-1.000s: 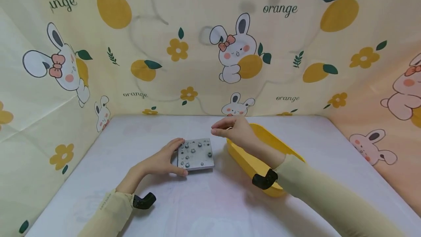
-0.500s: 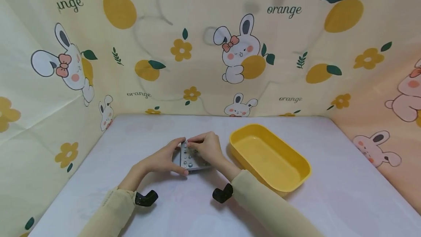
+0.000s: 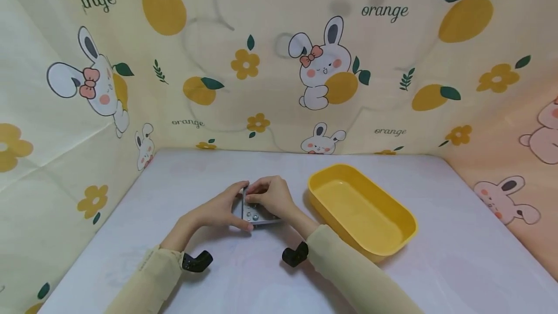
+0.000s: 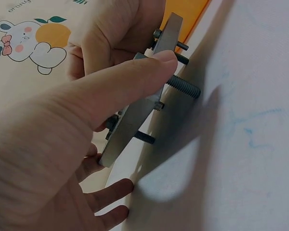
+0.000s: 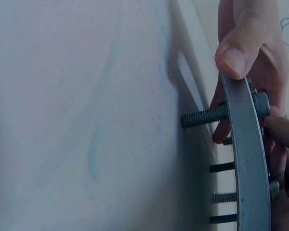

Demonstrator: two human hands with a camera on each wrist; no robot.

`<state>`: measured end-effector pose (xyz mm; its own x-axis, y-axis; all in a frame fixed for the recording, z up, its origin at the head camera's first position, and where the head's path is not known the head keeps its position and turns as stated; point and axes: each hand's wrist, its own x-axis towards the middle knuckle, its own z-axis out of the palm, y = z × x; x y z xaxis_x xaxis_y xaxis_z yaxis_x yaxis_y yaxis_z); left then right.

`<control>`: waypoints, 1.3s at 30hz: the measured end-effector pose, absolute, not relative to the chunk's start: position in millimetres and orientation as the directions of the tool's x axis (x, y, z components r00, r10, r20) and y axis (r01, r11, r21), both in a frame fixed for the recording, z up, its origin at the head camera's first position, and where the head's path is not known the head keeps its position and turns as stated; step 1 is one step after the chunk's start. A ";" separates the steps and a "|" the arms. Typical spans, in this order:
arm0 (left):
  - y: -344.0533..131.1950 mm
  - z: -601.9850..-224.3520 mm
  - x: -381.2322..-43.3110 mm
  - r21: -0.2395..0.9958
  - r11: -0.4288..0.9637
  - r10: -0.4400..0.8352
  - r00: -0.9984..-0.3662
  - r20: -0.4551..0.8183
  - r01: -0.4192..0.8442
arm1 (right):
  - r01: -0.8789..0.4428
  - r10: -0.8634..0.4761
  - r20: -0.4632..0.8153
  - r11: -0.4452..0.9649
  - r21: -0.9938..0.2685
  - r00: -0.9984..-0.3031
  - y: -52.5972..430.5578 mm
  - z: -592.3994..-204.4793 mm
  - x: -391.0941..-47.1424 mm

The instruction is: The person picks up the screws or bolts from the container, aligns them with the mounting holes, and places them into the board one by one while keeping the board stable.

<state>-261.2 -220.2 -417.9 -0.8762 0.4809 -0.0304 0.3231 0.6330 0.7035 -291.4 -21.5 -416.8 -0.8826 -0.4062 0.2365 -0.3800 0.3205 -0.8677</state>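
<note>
A flat metal plate (image 3: 264, 218) set with several screws is held off the table. My left hand (image 3: 217, 211) grips it by the edges from the left, thumb on the near edge. Threaded screw shanks (image 4: 184, 86) poke out of its underside in the left wrist view. My right hand (image 3: 275, 199) is over the top face, thumb and fingertips pinched together near the upper left corner. They pinch a screw there, which the fingers mostly hide. A large bolt (image 5: 261, 104) shows through the plate in the right wrist view, close to the right fingers (image 5: 286, 132).
A yellow tray (image 3: 410, 236) stands on the white table (image 3: 453, 246), right of the plate. Its inner floor shows no parts. A printed cloth (image 3: 279, 13) with rabbits and oranges walls the back and sides. A black wrist camera (image 3: 295, 255) sits at each cuff.
My right hand has come left from above the yellow tray to the plate, its fingertips now on the upper left part. The left hand keeps its grip, and the plate's tilt has changed a little.
</note>
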 end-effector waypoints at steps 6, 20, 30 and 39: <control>-219.1 -415.5 -259.8 0.696 0.637 0.483 -0.875 -0.026 0.331 | -0.378 -0.398 0.243 0.308 -0.873 -0.885 -21.6 -420.0 -293.2; -218.3 -416.6 -260.5 0.701 0.643 0.469 -0.882 -0.042 0.308 | -0.353 -0.381 0.229 0.297 -0.887 -0.896 -23.5 -419.3 -295.3; -218.3 -416.5 -258.6 0.700 0.646 0.463 -0.886 -0.041 0.305 | -0.368 -0.400 0.225 0.328 -0.870 -0.889 -23.4 -420.0 -295.8; -218.4 -417.5 -258.3 0.707 0.632 0.479 -0.877 -0.033 0.318 | -0.394 -0.431 0.225 0.357 -0.847 -0.874 -21.8 -419.3 -295.0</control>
<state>-258.3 -218.4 -417.5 -0.8774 0.4786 -0.0331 0.3181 0.6319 0.7067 -295.0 -21.8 -419.3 -0.8736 -0.4313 0.2252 -0.3945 0.3570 -0.8467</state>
